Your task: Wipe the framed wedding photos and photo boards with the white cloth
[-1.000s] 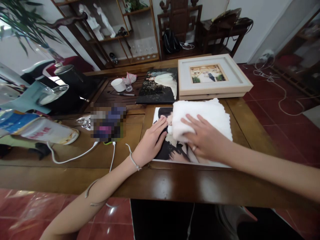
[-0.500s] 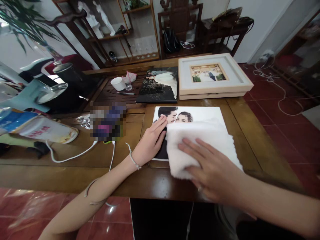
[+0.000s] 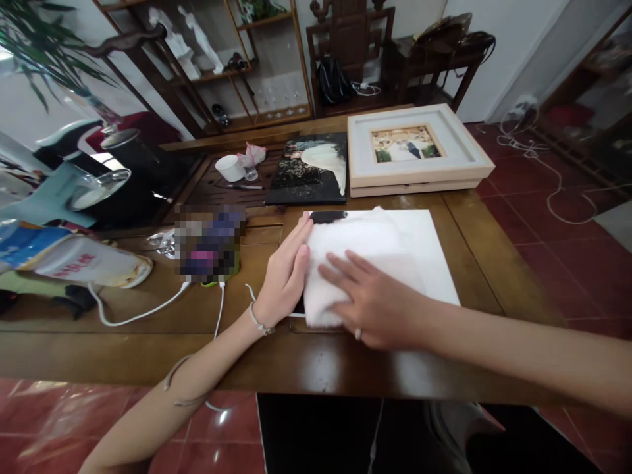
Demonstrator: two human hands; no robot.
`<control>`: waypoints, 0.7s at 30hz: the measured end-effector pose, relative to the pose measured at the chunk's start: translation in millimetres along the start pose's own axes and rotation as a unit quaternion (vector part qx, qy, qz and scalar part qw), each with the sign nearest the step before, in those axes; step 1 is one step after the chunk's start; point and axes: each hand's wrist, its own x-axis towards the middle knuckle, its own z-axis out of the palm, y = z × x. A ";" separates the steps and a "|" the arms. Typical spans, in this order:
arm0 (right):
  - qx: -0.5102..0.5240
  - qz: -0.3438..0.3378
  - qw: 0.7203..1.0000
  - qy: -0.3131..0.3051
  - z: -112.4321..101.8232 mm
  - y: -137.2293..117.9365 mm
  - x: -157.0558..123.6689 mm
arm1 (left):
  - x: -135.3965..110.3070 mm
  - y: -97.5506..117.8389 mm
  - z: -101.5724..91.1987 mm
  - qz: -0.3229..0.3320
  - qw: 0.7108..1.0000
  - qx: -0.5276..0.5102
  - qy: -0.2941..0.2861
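A photo print on a white panel (image 3: 441,266) lies flat on the wooden table, with dark hair from the picture showing at its top left. Most of the picture is covered by a folded, fluffy white cloth (image 3: 363,232). My right hand (image 3: 363,296) presses this cloth onto the panel and holds it there, its fingers spread over the fabric and a ring on one finger. At the panel's left edge rests my left hand (image 3: 285,271), fingers stretched out and holding nothing. It is right beside the cloth.
Behind the panel lie a dark photo panel (image 3: 311,171) and stacked pale wooden frames (image 3: 419,181). A white cup (image 3: 230,168) sits on a dark tray. Leftward are a blurred-out item (image 3: 210,247), white cables (image 3: 141,322), a printed pouch (image 3: 93,260) and a black pot (image 3: 131,155).
My right hand has slid the cloth left and farther up the panel, covering the faces in the picture. My left hand has shifted slightly left, to the panel's edge.
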 end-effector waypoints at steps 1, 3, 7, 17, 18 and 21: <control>0.016 -0.027 0.999 -0.001 -0.9 -9.0 -4.5 | -0.1 0.2 0.0 0.002 1.000 -0.003 0.004; 0.042 -0.059 0.997 -0.005 -4.0 -24.8 -16.3 | -0.3 0.6 0.5 0.002 1.000 -0.005 0.002; 0.074 -0.010 0.997 0.011 -11.6 -32.5 -43.0 | -1.1 1.3 2.9 -0.006 0.999 0.021 -0.047; 0.107 0.187 0.976 0.045 -30.4 52.0 -21.1 | -2.3 -3.2 8.8 0.032 0.989 0.077 -0.124; 0.135 0.189 0.972 0.038 -31.5 57.2 -8.9 | -2.0 -2.5 8.6 0.031 0.989 0.080 -0.124; 0.186 0.171 0.967 0.036 -31.0 65.6 29.1 | -0.7 0.5 7.9 0.033 0.988 0.088 -0.122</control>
